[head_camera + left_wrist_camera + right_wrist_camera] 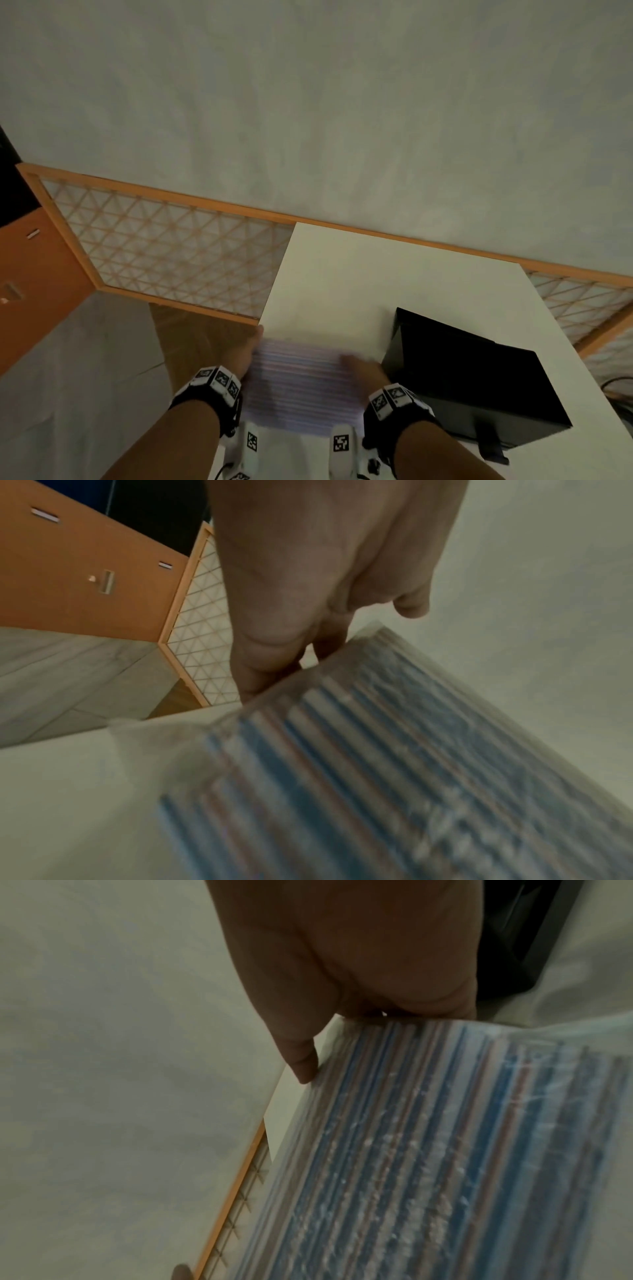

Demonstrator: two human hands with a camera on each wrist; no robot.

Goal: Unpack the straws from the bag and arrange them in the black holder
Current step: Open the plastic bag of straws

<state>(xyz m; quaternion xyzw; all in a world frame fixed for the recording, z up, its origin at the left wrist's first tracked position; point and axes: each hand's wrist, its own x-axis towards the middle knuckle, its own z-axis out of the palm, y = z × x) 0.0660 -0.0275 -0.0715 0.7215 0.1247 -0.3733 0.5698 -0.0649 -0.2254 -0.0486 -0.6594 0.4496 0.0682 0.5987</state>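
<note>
A clear plastic bag of striped blue, red and white straws [301, 383] hangs between my two hands, low over the white table [342, 274]; it is motion-blurred. My left hand [253, 346] grips its left end, and in the left wrist view the fingers [274, 669] curl behind the bag [377, 777]. My right hand [356, 363] holds the right end; in the right wrist view its fingers [301, 1058] press the bag's [428, 1150] edge. The black holder [472, 377], a box, stands just right of my right hand and shows as a dark edge [514, 934].
A wooden lattice screen [164, 246] runs along the wall behind the table. An orange cabinet [37, 274] stands at far left above the pale floor [85, 359]. The table's left edge lies under my left hand. A dark cable [616, 387] shows at far right.
</note>
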